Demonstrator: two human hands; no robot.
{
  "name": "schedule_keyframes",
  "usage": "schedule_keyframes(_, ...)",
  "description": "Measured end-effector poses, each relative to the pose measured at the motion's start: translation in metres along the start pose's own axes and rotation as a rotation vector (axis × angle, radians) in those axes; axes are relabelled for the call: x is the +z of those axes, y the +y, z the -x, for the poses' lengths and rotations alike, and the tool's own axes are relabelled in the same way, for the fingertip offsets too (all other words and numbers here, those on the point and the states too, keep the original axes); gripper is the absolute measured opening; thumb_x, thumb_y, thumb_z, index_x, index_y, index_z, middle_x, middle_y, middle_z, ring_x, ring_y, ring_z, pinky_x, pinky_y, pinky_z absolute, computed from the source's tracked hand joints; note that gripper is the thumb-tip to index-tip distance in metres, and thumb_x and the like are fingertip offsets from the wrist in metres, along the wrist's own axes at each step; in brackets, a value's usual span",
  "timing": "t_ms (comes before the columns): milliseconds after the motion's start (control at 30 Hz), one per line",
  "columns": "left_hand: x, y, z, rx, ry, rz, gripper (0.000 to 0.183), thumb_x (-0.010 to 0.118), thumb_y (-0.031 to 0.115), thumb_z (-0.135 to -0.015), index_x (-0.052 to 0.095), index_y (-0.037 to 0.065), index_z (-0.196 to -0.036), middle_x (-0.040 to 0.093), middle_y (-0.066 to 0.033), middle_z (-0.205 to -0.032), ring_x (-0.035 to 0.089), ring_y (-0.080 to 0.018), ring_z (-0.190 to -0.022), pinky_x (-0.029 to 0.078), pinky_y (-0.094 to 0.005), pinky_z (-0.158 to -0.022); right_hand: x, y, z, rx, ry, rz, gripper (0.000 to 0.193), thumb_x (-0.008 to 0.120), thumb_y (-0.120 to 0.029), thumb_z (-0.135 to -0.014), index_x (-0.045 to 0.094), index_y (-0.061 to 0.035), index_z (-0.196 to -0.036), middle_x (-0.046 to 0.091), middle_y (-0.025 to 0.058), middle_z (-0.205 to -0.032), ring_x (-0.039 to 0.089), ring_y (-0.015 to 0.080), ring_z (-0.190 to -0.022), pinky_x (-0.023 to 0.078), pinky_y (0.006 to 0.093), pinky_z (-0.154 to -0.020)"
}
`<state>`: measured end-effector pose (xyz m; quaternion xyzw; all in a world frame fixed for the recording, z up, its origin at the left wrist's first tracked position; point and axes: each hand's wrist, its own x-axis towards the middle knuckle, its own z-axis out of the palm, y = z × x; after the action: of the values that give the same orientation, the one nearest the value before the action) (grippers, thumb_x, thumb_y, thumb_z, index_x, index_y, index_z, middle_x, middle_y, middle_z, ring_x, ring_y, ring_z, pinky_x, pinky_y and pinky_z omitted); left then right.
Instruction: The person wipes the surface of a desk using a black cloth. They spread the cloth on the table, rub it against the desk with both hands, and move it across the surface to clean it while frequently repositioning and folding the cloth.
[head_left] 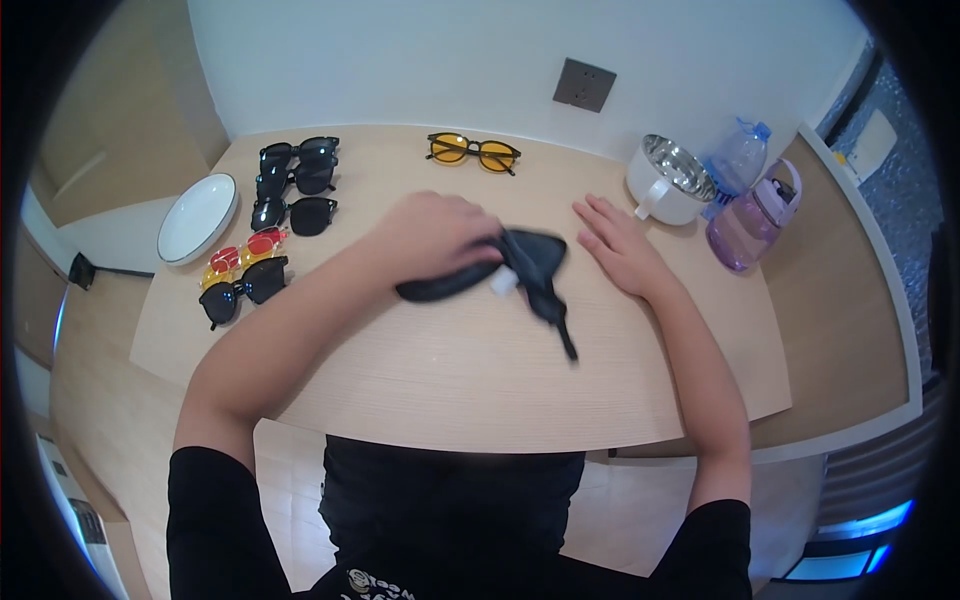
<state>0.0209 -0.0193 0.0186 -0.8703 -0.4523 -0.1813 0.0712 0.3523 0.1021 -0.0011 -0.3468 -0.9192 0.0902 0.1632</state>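
My left hand [440, 235] is closed over a black, soft-looking item [540, 260] at the middle of the table. A small white tag shows near the item's centre, and a thin dark end sticks out toward me. Motion smears it, and my fingers cover part of it, so its exact kind cannot be told. To the right, my right hand [615, 245] rests on the tabletop with its fingers stretched out, holding nothing. Beyond both hands lies a pair of yellow-lensed glasses [473, 152] with a dark frame.
Several dark sunglasses [292, 215] line the left side, with red-lensed glasses [250, 250] and another black pair [243, 290] nearer me. A white dish [198, 218] leans at the left edge. A white handled cup [668, 185], a clear bottle [738, 155] and a purple bottle [745, 228] stand right.
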Motion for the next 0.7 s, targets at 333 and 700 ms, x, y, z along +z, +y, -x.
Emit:
schedule_keyframes(333,-0.007,-0.007,0.009,-0.163,0.015,0.119,0.04,0.08,0.049,-0.092,0.075,0.014,-0.11,0.07,-0.0045,-0.11,0.064,-0.0273,-0.108,0.051,-0.0411,-0.096,0.0,0.0,0.003,0.011,0.019,0.018,0.055,0.051,-0.043,-0.112,0.054,-0.0108,-0.157,0.045,0.0194,-0.168,0.038,0.0403,-0.157,0.031,0.0477,-0.128)
schedule_keyframes(700,-0.006,0.044,0.007,0.269,-0.037,0.371,0.039,0.083,0.051,-0.09,0.078,0.022,-0.115,0.066,-0.0039,-0.12,0.062,-0.0251,-0.114,0.043,-0.0407,-0.1,0.0,0.001,0.002,-0.03,0.033,0.004,0.054,0.05,-0.042,-0.113,0.055,-0.0104,-0.157,0.046,0.0201,-0.166,0.041,0.0421,-0.154,0.032,0.0482,-0.127)
